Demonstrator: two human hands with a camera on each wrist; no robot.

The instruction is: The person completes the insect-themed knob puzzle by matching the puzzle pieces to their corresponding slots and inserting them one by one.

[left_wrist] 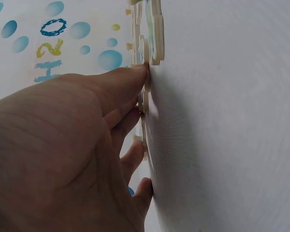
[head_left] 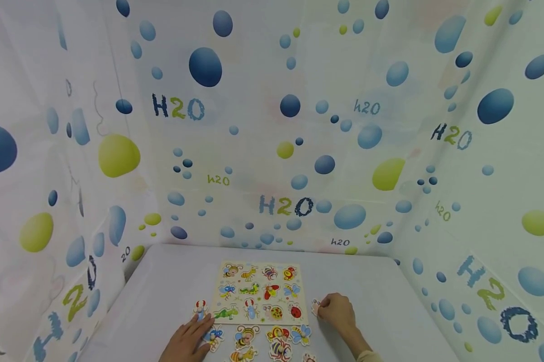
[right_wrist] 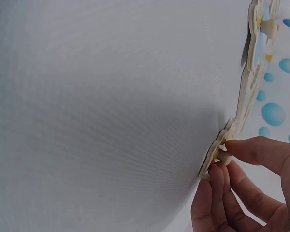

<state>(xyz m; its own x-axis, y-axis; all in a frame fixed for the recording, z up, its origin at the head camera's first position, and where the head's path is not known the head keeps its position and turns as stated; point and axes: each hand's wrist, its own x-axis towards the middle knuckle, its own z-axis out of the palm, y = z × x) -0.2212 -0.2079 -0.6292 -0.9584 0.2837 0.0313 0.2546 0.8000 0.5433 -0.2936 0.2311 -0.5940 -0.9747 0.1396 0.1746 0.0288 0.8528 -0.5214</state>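
A wooden insect peg puzzle board (head_left: pixel 260 292) lies on the white table. To its right, my right hand (head_left: pixel 337 312) pinches a small puzzle piece (head_left: pixel 315 306); the right wrist view shows the fingers on its knob (right_wrist: pixel 224 156), with the piece tilted against the tabletop. My left hand (head_left: pixel 188 338) rests at the board's lower left corner, fingers stretched out. It touches a blue mosquito-like piece (head_left: pixel 215 337), and a blue-and-red beetle piece (head_left: pixel 200 308) lies just beyond its fingertips. In the left wrist view the hand (left_wrist: pixel 82 145) hides most of what is under it.
Below the board lie several loose pieces: a bee (head_left: pixel 247 336), a blue-winged insect (head_left: pixel 301 334), a spider (head_left: pixel 280 349) and an ant-like one (head_left: pixel 243 355). A patterned curtain (head_left: pixel 254 151) surrounds the table (head_left: pixel 371 281) at the back and sides.
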